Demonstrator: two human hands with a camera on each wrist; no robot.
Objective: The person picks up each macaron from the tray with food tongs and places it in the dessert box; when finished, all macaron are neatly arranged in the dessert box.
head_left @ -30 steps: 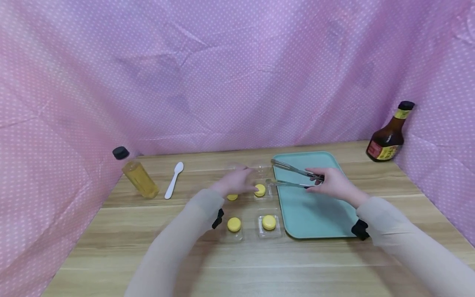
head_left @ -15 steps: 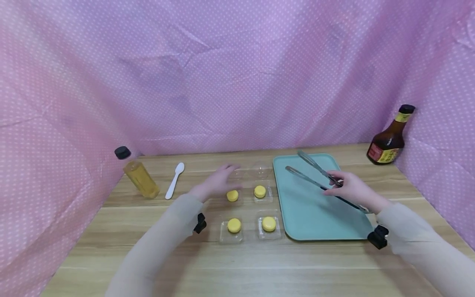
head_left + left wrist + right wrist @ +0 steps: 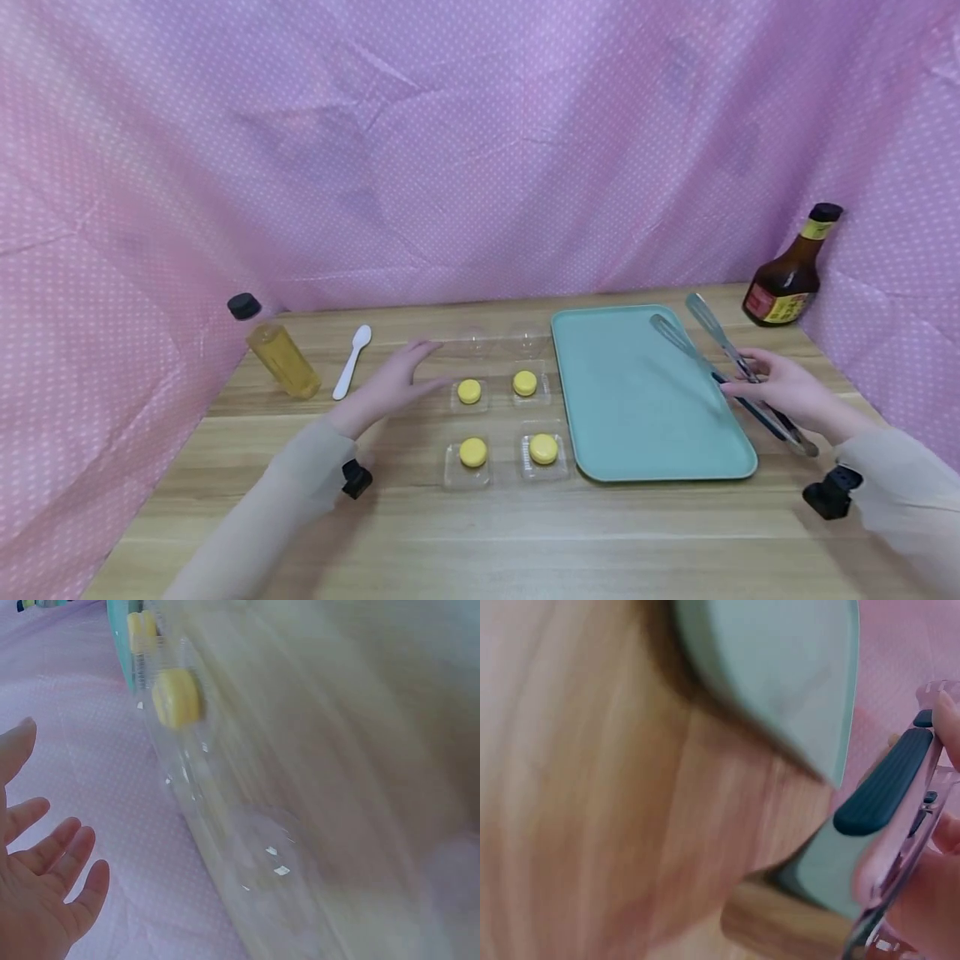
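My right hand (image 3: 795,393) holds a pair of metal tongs (image 3: 713,327) with dark grips, beside the right edge of the green tray (image 3: 637,392). The two arms of the tongs are spread apart, pointing toward the back. A dark handle grip (image 3: 885,787) shows close up in the right wrist view. To the left, my left hand (image 3: 393,385) is over the table with fingers extended and nothing in it. Several yellow macarons, such as the front right macaron (image 3: 543,448) and back left macaron (image 3: 469,391), sit in small clear plastic containers (image 3: 467,478).
Clear domed lids (image 3: 527,340) lie behind the back macarons. A white spoon (image 3: 351,364) and a tilted-looking bottle of yellow liquid (image 3: 283,360) are at left. A brown sauce bottle (image 3: 783,279) stands at the back right. Pink dotted cloth (image 3: 480,158) surrounds the wooden table (image 3: 510,542).
My left hand has moved left, away from the macarons. My right hand has carried the tongs to the right, from over the tray's left edge to its right side.
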